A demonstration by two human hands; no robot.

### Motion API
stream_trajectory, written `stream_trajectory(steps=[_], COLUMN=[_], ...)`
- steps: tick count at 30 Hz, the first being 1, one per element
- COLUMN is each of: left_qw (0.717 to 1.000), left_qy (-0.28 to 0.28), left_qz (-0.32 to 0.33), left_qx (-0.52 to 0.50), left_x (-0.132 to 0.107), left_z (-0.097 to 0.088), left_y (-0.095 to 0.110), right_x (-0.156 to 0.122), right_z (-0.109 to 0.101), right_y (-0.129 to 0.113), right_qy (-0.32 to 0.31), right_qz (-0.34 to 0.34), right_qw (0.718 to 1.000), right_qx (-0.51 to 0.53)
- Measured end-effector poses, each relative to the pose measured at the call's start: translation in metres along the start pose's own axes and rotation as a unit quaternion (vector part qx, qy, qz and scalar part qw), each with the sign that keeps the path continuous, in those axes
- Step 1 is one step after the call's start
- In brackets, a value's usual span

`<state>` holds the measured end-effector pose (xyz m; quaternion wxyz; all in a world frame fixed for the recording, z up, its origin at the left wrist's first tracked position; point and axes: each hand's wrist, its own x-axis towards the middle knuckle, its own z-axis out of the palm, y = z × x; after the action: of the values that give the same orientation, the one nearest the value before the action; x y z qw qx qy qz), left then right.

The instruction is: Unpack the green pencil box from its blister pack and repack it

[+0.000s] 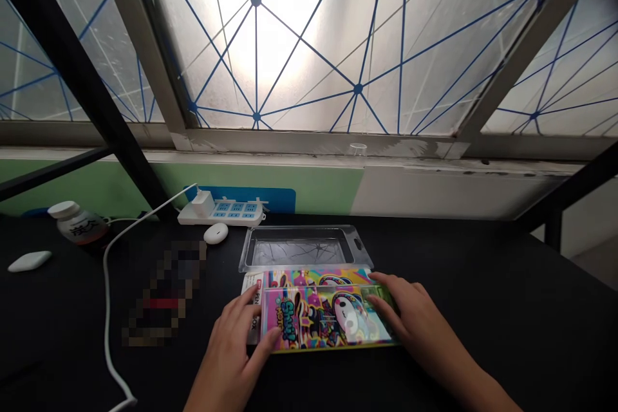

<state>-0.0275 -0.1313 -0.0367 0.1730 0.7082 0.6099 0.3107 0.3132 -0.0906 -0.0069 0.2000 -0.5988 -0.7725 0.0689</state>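
A colourful cartoon-printed pencil case (pixel 328 322) lies flat on the black table before me. Under its far side is a matching printed card (pixel 294 278), with a white strip at the left end. My left hand (pixel 236 338) grips the case's left end, thumb at the near corner and fingers on the card's white strip. At the right end, my right hand (pixel 410 312) grips the case, its thumb on the lid and its index finger by the far corner. Just behind lies a clear plastic blister shell (pixel 299 250).
A white power strip (pixel 226 209) holds a plugged-in charger (pixel 203 203), whose white cable (pixel 107 290) runs down the left side. Nearby are a white earbud case (pixel 215 233), a white-capped jar (pixel 80 222), a white object (pixel 29 261) and a blurred-out item (pixel 167 296).
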Motion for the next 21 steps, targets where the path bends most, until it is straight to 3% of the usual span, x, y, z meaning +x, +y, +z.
stream_trajectory(steps=[4, 8, 13, 18, 21], left_qw=[0.998, 0.997, 0.996, 0.996, 0.996], left_qy=[0.03, 0.017, -0.008, -0.032, -0.022], left_qz=[-0.022, -0.036, -0.032, 0.005, -0.012], left_qx=[-0.041, -0.073, -0.082, -0.083, -0.081], left_x=[-0.004, -0.01, -0.01, -0.007, -0.006], left_z=[0.003, 0.005, 0.004, 0.0, -0.001], left_y=[0.0, -0.005, -0.012, -0.017, -0.012], right_x=[0.011, 0.023, 0.04, 0.048, 0.049], right_z=[-0.005, -0.001, 0.025, 0.04, 0.04], right_y=[-0.022, -0.061, -0.091, -0.094, -0.094], right_qy=[0.066, -0.002, -0.034, -0.013, 0.033], right_qz=[-0.109, -0.164, -0.171, -0.177, -0.174], right_qw=[0.985, 0.984, 0.983, 0.982, 0.984], right_qx=[-0.119, -0.075, -0.066, -0.064, -0.036])
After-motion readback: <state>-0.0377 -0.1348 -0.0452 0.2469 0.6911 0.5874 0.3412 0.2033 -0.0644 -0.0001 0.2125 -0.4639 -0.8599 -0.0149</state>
